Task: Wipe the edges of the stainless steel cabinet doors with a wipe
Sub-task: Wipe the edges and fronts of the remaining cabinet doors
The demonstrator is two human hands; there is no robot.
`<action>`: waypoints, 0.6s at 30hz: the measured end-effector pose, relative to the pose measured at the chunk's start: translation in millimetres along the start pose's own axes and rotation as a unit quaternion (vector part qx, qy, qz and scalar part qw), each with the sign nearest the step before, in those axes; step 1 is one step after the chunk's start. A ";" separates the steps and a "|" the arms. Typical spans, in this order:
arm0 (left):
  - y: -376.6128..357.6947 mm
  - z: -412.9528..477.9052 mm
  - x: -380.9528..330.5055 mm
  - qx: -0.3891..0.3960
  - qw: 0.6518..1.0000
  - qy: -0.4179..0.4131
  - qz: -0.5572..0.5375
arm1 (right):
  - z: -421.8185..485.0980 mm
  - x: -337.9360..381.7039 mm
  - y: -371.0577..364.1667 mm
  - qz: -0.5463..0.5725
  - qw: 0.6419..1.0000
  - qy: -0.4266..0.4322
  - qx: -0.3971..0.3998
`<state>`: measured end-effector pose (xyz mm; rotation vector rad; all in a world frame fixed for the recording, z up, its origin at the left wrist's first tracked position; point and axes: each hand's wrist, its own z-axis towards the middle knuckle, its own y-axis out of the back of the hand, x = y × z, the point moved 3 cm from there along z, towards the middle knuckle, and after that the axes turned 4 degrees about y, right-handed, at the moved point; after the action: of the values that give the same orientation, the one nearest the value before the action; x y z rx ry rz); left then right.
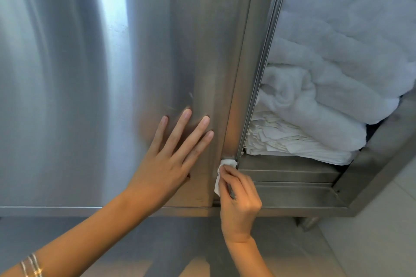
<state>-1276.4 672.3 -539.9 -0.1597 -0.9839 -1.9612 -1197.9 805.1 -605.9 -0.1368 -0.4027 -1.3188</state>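
Note:
A stainless steel cabinet door (94,78) fills the left and centre of the head view. Its vertical right edge (245,87) runs down to a lower corner near the middle. My left hand (173,153) rests flat on the door face with straight, spread fingers, just left of that edge. My right hand (238,195) pinches a small white wipe (226,166) and holds it against the bottom of the door edge. Part of the wipe hangs down beside my fingers.
Right of the edge the cabinet stands open, with folded white towels (333,101) and a stack of white cloths (281,139) on a steel shelf (290,164). The cabinet's bottom frame (90,211) and a steel leg (309,222) sit above a pale tiled floor (371,243).

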 end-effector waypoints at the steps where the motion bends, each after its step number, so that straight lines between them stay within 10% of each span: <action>1: 0.0 0.4 0.4 0.000 1.000 0.000 -0.002 | -7.0 -1.5 -0.3 -0.003 1.000 0.000 0.009; 12: 3.2 1.2 1.3 0.015 1.000 -0.001 0.005 | -55.3 -15.2 10.5 -0.051 0.979 -0.043 0.192; 18: 3.4 1.3 1.7 0.010 1.000 0.000 -0.001 | 19.7 0.5 23.7 -0.033 0.993 0.093 0.061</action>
<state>-1275.1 671.2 -536.3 -0.1475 -1.0029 -1.9524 -1179.2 817.0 -584.5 0.1020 -0.3297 -1.3551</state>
